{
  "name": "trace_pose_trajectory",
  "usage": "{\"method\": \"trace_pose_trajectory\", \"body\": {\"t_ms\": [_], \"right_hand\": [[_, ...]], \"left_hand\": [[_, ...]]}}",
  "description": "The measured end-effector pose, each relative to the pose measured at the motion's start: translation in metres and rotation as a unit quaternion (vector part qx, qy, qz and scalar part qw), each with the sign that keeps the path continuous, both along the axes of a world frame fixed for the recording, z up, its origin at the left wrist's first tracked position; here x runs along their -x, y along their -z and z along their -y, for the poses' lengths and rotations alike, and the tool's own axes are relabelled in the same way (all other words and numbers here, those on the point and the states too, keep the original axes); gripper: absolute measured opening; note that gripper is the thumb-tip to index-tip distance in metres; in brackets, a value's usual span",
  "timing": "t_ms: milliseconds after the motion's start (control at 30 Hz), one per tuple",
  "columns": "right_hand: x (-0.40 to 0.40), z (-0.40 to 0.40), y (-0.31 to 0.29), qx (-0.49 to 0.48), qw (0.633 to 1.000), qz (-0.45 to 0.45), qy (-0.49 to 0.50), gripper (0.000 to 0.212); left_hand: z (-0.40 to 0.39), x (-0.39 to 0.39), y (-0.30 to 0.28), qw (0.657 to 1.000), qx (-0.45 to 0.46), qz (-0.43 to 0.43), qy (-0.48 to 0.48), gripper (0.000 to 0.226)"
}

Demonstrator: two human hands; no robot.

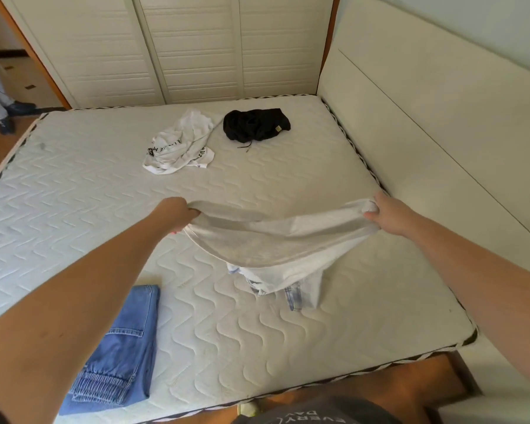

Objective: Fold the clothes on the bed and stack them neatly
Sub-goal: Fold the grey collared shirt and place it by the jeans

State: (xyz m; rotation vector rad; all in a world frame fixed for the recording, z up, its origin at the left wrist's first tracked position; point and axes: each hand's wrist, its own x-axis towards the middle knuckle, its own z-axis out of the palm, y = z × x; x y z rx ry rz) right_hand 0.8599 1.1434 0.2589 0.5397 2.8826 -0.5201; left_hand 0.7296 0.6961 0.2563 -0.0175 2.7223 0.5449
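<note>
The left hand [178, 213] pinches one end of a light grey T-shirt [266, 240] with curled fingers; the right hand [386, 216] pinches the other end the same way. The shirt's long axis runs left to right between the two grips, stretched above the bed [74, 179], its lower part trailing onto the mattress toward the person. Both hands sit equally near. Folded blue jeans [123, 341] lie near left; a crumpled white shirt [181, 145] and black garment [254, 125] wait farther off.

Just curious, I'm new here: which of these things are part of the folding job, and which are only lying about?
Part of the job:
- light grey garment, held by left hand and right hand
- folded jeans
- white printed shirt
- black garment
- mattress

Just there:
- wardrobe doors
- headboard
</note>
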Motion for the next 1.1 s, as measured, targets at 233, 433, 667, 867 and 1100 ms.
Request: {"method": "trace_pose_trajectory", "body": {"t_ms": [233, 433, 667, 867, 1100], "right_hand": [[-0.034, -0.026, 0.046, -0.052, 0.990, 0.103, -0.076, 0.024], [-0.060, -0.045, 0.082, 0.020, 0.984, 0.172, -0.034, 0.018], [-0.048, -0.036, 0.120, 0.269, 0.946, 0.125, 0.130, 0.006], [0.031, -0.005, 0.118, 0.386, 0.895, -0.036, 0.221, 0.028], [0.185, -0.061, -0.028, 0.362, 0.876, -0.239, 0.211, 0.034]], "left_hand": [[0.009, -0.050, 0.038, 0.978, -0.111, 0.116, -0.130, 0.027], [0.016, -0.084, 0.082, 0.968, -0.103, 0.088, -0.213, 0.012], [0.016, -0.098, 0.107, 0.958, -0.120, 0.124, -0.229, 0.027], [-0.006, -0.033, 0.085, 0.886, -0.315, 0.131, -0.315, 0.033], [0.001, 0.140, -0.039, 0.876, -0.371, -0.052, -0.305, 0.023]]}}
